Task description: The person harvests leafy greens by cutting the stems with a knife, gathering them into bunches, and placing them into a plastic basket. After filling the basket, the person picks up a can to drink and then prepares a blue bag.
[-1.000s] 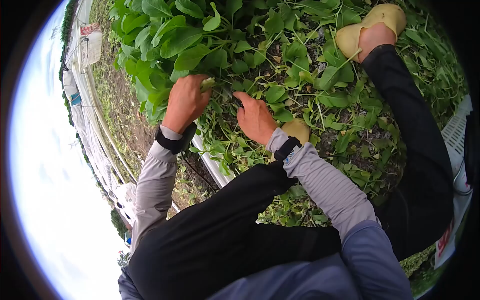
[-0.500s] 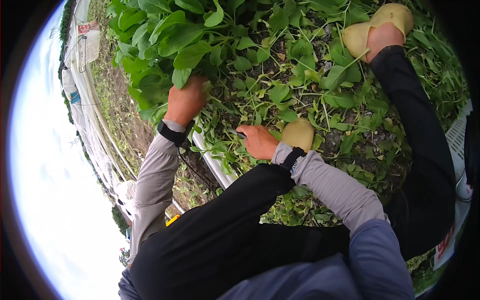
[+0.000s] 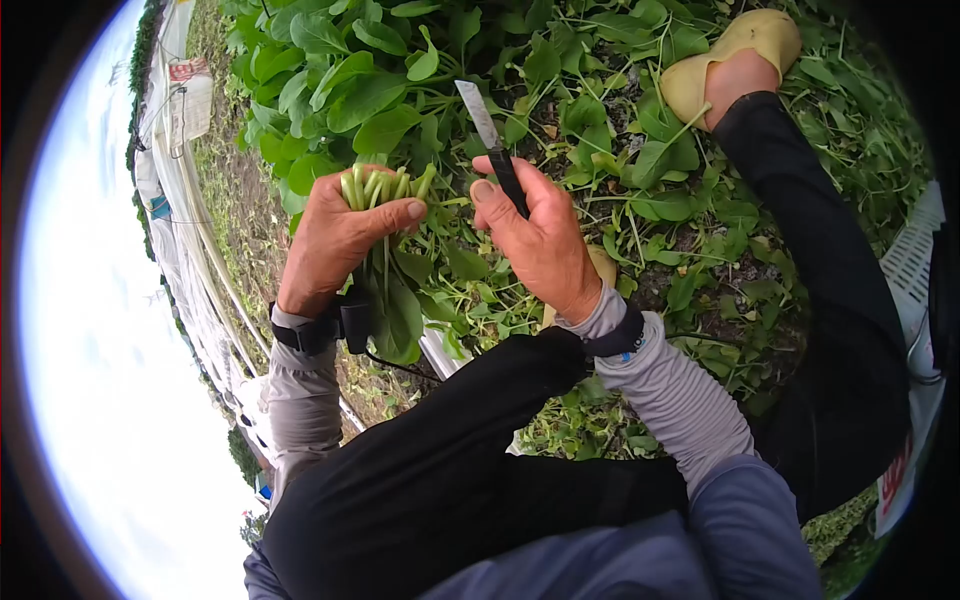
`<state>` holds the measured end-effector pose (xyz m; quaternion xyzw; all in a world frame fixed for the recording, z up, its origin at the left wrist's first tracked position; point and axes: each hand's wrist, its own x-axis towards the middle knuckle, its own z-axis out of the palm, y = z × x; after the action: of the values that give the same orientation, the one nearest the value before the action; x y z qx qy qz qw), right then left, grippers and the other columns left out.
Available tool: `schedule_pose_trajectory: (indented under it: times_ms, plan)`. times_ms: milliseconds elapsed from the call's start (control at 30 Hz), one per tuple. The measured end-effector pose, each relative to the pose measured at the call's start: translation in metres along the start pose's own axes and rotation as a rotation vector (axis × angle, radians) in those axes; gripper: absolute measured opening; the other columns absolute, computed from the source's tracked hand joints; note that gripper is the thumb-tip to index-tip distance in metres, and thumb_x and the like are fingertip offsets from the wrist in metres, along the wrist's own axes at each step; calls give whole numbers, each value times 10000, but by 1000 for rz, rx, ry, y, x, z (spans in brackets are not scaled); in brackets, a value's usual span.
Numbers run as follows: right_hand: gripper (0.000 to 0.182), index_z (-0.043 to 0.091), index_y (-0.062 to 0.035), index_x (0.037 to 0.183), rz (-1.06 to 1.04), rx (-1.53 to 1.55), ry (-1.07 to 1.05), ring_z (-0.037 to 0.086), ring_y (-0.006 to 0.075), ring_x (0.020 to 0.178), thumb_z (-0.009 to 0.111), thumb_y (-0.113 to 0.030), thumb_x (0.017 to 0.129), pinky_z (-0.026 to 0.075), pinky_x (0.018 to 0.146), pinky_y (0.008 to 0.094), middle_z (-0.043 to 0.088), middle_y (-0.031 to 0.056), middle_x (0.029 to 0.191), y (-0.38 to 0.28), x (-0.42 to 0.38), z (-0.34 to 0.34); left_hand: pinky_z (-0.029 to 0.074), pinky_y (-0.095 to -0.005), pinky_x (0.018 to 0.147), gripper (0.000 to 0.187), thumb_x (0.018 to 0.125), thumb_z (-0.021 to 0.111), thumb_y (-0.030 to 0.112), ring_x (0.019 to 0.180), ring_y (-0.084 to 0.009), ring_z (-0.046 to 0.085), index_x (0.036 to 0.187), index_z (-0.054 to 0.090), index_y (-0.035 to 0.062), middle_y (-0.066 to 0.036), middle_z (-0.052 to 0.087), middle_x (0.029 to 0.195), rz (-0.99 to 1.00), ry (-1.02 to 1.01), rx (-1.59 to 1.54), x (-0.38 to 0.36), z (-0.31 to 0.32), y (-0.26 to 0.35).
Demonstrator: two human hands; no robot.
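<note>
My left hand (image 3: 340, 225) is closed around a bunch of leafy greens (image 3: 385, 187), its pale cut stem ends pointing up and its leaves hanging below the fist. In my right hand (image 3: 545, 230) is a small knife (image 3: 490, 125) with a black handle, pinched between thumb and fingers, blade pointing up and away. The blade stands a little right of the stem ends, apart from them. Just beyond my left hand grow leafy green plants (image 3: 340, 80), still standing in the bed.
Loose leaves and stems (image 3: 640, 190) litter the ground to the right. My foot in a yellowish shoe (image 3: 770, 40) rests at upper right. A white perforated crate (image 3: 915, 260) stands at the right edge. White plastic sheeting (image 3: 185, 230) runs along the left.
My left hand has come up out of the plants, turned over, with the cut bunch showing. My right hand has risen with the knife, whose blade is now in plain sight.
</note>
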<state>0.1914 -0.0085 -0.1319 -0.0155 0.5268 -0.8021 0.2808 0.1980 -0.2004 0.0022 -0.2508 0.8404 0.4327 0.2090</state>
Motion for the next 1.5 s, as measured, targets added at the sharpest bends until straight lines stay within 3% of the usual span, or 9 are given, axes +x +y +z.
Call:
schedule_pose_trajectory:
  times_ms: [133,300,533,667,867,967,1233,1300,1500]
  plan:
    - [271,632,41,1202,-312,-413,61,677,480,924,616,-137,999,546,781,500,703,276,1032,2,-3,6,498,-222,651,163,908,822,145,694,-46,607,925,733,8,21,703,777,108,74,165,8,16,-7]
    - [285,632,40,1213,-247,-554,-9,692,453,896,623,-142,994,549,776,491,701,269,994,50,-9,-16,511,-226,673,195,912,821,147,714,-53,619,983,723,-7,17,701,806,110,87,212,12,16,0]
    - [375,691,44,1108,71,262,17,590,88,675,785,-286,959,467,609,247,668,11,779,11,2,-9,517,-212,750,346,925,789,107,828,-63,637,1236,681,0,11,697,966,31,-14,12,12,28,10]
    - [285,697,45,1013,102,338,171,572,83,620,756,-231,966,457,546,277,654,-1,748,28,25,-22,525,-235,769,308,922,763,77,838,-75,636,1220,704,26,12,711,1027,83,-58,53,13,21,4]
    - [288,651,58,1188,-180,-400,448,685,435,812,624,-111,957,539,742,466,699,259,901,43,20,-52,527,-324,818,206,920,737,113,929,-204,700,1096,705,11,-140,744,1065,88,-151,668,3,32,55]
    - [304,638,62,1223,-202,-438,307,685,462,911,589,-95,968,542,800,492,704,286,994,47,24,-37,531,-381,796,258,891,726,81,933,-322,701,1141,693,23,-175,726,1003,608,-46,1024,18,42,42]
    - [445,554,42,1366,-110,-449,146,674,500,1004,577,-38,928,537,903,536,699,318,1110,67,112,-23,581,-486,775,587,777,632,-84,923,-414,708,1347,543,16,-165,618,1317,727,151,1213,135,30,0]
    - [476,538,11,1416,-189,-530,160,696,287,548,527,-87,950,580,778,418,667,151,609,76,135,-18,595,-479,742,556,784,638,-79,912,-407,717,1326,542,0,-192,612,1232,418,241,1387,150,20,-10]
    - [474,563,19,1392,-81,-635,72,645,480,1130,579,-65,927,509,1013,497,685,300,1213,71,181,4,612,-431,679,199,791,675,-5,889,-340,724,986,635,-2,-169,634,1022,483,276,1575,168,0,-49]
